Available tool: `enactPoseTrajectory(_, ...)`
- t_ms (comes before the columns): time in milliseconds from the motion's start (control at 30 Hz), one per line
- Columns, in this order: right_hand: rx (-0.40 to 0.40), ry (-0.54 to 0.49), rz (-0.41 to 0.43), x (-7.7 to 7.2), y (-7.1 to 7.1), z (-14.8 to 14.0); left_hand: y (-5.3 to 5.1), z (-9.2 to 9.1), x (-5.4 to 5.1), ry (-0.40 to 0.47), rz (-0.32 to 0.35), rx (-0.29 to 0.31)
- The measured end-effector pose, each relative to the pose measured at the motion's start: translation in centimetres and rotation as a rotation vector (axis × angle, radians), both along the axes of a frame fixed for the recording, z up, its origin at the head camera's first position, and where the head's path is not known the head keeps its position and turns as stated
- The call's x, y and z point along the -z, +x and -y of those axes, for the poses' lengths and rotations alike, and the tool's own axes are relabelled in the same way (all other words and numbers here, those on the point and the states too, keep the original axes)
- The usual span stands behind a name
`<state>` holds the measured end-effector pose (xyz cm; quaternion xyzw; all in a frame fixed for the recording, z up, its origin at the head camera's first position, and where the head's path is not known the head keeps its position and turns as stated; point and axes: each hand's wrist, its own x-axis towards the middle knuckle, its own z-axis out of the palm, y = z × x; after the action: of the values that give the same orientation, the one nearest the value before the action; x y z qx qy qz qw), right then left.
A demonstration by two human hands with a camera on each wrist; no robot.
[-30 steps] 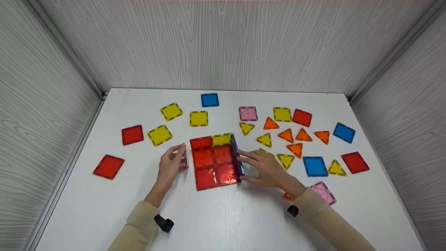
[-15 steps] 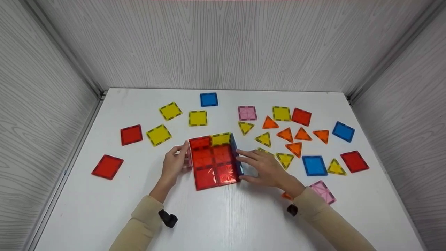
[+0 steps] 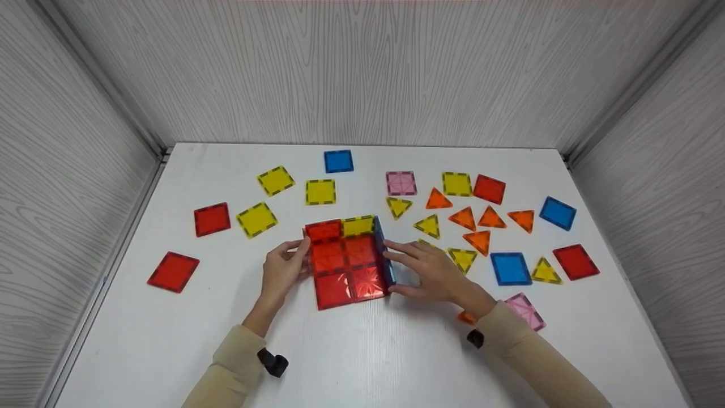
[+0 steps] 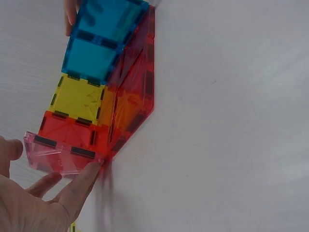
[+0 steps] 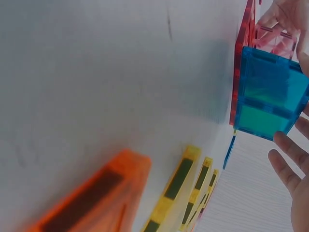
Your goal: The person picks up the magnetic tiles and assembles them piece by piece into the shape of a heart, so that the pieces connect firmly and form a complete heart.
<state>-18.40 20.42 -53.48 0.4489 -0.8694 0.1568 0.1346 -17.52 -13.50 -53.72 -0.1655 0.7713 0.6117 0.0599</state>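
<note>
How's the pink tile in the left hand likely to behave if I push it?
The pink tile is probably stiff, since its face looks flat and unbent in the left hand. It's likely light, being a thin see-through panel. The dark strips along its edge look like magnets, so it may tug toward the red upright tile.

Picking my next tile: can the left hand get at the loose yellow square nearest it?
Probably, but not while the left hand holds the pink tile beside the red base. Otherwise the way looks free: nothing stands between it and that yellow square, flat on the table.
</note>
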Motion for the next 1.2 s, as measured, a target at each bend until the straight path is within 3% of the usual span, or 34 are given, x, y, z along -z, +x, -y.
enactPoseTrajectory(300, 0.023, 0.05, 0.025, -0.3, -0.5, -0.4, 1.2, -0.4, 0.4, 0.069, -0.109, 0.027)
enactPoseTrajectory(667, 0.03, -0.024, -0.085, 0.8, 0.4, 0.2, -0.6, 0.1, 0.6, 0.052, -0.126, 0.091)
enactPoseTrajectory(833, 0.045, -0.034, -0.093, 1.0, 0.9, 0.7, -1.4, 0.5, 0.7, 0.04, -0.146, 0.12)
enactPoseTrajectory(1200, 0.031, -0.035, -0.112, 0.9, 0.8, 0.7, -1.2, 0.4, 0.3, -0.055, -0.138, 0.155)
